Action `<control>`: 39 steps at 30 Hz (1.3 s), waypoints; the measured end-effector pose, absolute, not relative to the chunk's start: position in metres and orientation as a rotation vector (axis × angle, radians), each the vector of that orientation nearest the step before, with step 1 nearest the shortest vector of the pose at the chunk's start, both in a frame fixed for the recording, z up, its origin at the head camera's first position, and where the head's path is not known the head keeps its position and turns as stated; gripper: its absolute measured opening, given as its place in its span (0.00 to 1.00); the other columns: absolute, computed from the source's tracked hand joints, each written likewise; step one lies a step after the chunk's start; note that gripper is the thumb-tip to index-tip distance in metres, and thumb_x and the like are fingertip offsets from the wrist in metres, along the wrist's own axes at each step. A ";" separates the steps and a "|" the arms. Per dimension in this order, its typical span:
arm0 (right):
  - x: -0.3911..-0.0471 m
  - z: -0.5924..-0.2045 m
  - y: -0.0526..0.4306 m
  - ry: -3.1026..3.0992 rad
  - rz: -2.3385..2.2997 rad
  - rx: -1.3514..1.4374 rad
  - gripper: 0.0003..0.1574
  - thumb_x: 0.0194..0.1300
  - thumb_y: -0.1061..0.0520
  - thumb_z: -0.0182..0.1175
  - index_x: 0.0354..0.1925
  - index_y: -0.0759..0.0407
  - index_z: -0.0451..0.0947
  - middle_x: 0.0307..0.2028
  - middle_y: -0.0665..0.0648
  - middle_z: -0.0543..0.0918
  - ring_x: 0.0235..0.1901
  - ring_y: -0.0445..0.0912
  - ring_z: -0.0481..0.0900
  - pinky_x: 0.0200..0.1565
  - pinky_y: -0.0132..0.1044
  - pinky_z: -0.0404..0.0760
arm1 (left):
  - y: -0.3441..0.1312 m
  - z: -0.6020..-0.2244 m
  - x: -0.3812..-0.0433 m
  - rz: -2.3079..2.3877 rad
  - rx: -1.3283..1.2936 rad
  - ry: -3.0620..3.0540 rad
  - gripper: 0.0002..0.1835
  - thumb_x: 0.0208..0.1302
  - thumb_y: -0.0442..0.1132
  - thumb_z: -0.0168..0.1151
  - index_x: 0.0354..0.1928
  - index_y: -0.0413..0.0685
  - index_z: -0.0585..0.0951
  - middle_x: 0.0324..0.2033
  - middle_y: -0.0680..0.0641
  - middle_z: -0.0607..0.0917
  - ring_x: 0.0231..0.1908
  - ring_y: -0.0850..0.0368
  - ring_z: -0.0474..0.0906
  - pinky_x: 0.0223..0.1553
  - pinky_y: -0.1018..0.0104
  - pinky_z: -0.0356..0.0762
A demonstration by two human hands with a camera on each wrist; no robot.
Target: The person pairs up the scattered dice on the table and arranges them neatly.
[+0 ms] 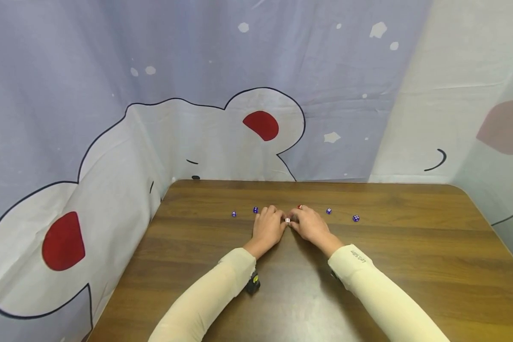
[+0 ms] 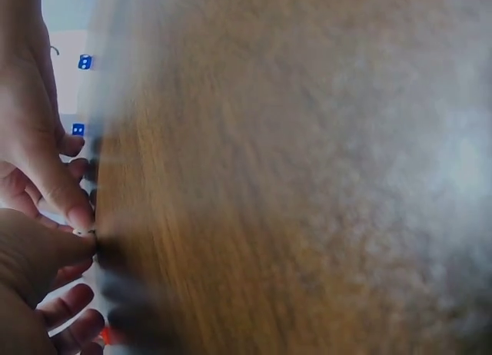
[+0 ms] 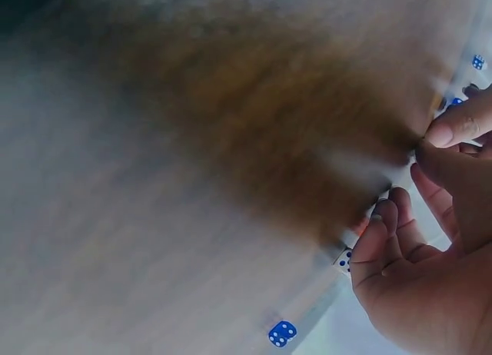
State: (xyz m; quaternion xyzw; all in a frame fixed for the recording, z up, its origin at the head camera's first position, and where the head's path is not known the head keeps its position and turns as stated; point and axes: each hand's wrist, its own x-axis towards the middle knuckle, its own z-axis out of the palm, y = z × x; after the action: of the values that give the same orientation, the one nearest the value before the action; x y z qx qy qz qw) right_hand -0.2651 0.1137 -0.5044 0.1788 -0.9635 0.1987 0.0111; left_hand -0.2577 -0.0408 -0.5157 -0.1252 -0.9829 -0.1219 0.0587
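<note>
1. White die [image 1: 288, 220]: between the fingertips of both hands, over the far part of the table [image 1: 290, 294]. I cannot tell whether it touches the wood.
2. Left hand [image 1: 268, 225]: fingers bent, tips closed to a small pinch on the die. Right hand [image 1: 311, 224]: similar pinch from its side, other fingers curled. Firmness of either grip: cannot tell.
3. Main risk, my judgement: 2 hands on 1 tiny cube. Uneven pressure could twist it or flick it out; an uneven release could tip it onto another face.
4. Red piece [image 1: 299, 206], probably a die, sits at the right fingertips' far side. A forward nudge could knock it.
5. Right wrist view: pale die [image 3: 344, 260] just beside the right hand's curled fingers; a sideways sweep might catch it.
6. 2 left blue dice [image 1: 255, 209], 2 right blue dice [image 1: 328, 211] flank the hands. Withdrawing outward would risk the inner pair.
7. Fingers mostly hide the white die from both wrist views; I could miss a slip.
</note>
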 end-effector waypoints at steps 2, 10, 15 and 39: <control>-0.264 -0.504 0.115 -3.013 0.619 0.559 0.10 0.65 0.52 0.69 0.44 0.52 0.84 0.38 0.55 0.79 0.38 0.51 0.80 0.42 0.50 0.79 | -0.042 -0.515 -0.256 -0.369 -0.389 -2.980 0.09 0.68 0.52 0.66 0.44 0.59 0.85 0.46 0.54 0.81 0.48 0.54 0.75 0.47 0.57 0.72; -0.254 -0.503 0.123 -3.036 0.560 0.609 0.12 0.67 0.50 0.68 0.48 0.50 0.84 0.44 0.57 0.79 0.46 0.56 0.78 0.46 0.52 0.78 | -0.045 -0.515 -0.249 -0.352 -0.456 -2.999 0.11 0.66 0.58 0.66 0.43 0.64 0.86 0.44 0.57 0.81 0.44 0.57 0.72 0.43 0.60 0.70; -0.245 -0.503 0.125 -3.019 0.539 0.648 0.12 0.66 0.49 0.68 0.47 0.49 0.84 0.40 0.56 0.77 0.42 0.53 0.75 0.42 0.51 0.76 | -0.049 -0.514 -0.241 -0.340 -0.505 -2.995 0.12 0.66 0.58 0.66 0.45 0.66 0.86 0.46 0.56 0.82 0.45 0.56 0.73 0.44 0.60 0.70; -0.210 -0.504 0.132 -2.973 0.545 0.742 0.12 0.65 0.50 0.69 0.46 0.51 0.83 0.36 0.52 0.73 0.37 0.49 0.71 0.39 0.45 0.73 | -0.052 -0.511 -0.209 -0.328 -0.642 -2.982 0.12 0.66 0.58 0.66 0.45 0.66 0.87 0.46 0.58 0.81 0.43 0.58 0.72 0.39 0.62 0.68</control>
State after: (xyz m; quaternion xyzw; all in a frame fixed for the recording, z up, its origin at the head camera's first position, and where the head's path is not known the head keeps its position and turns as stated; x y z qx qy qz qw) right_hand -0.2097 0.1319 -0.5041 0.2383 -0.9552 0.1750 0.0147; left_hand -0.2091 -0.0519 -0.5108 -0.2090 -0.9714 -0.1068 0.0367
